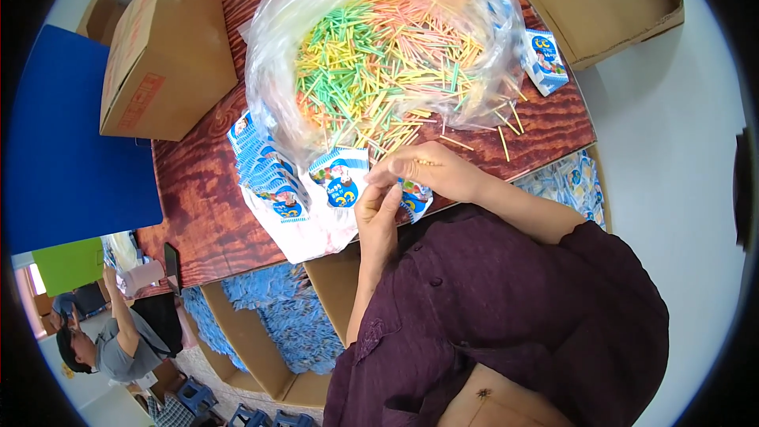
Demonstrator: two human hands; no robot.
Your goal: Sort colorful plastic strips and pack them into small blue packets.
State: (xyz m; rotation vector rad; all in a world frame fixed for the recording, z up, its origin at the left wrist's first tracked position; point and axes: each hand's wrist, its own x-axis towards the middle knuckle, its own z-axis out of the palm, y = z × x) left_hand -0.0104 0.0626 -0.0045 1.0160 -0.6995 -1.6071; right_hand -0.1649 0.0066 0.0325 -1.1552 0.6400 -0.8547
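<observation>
You had both hands together at the near edge of the red, wood-grained table (209, 229), close in front of your dark purple garment (506, 300). Your right hand (443, 170) was curled round a few yellowish sticks (428, 162), only their ends showing, and its fingertips reached over toward the left. Your left hand (379, 217) was bent up beneath them with its thumb raised, and whether it held anything you could not have told from this view, since the fingers overlapped. Just beside the left hand lay a blue-and-white packet (338, 178), and a second packet (417, 199) showed partly behind your hands. To the left, a row of overlapping packets (269, 166) leaned against the large clear plastic bag (273, 55), above a white sheet (312, 237). The bag stood open beyond your hands, heaped with green, yellow, pink and orange sticks (379, 55); some had spilled onto the table at its right, near another packet (545, 62). A cardboard box (170, 55) stood at the table's left end, and an open carton (601, 0) was at the upper right. Below the table edge, boxes held many blue packets (288, 320). Farther left, a person in a grey shirt (118, 344) reached toward the table.
</observation>
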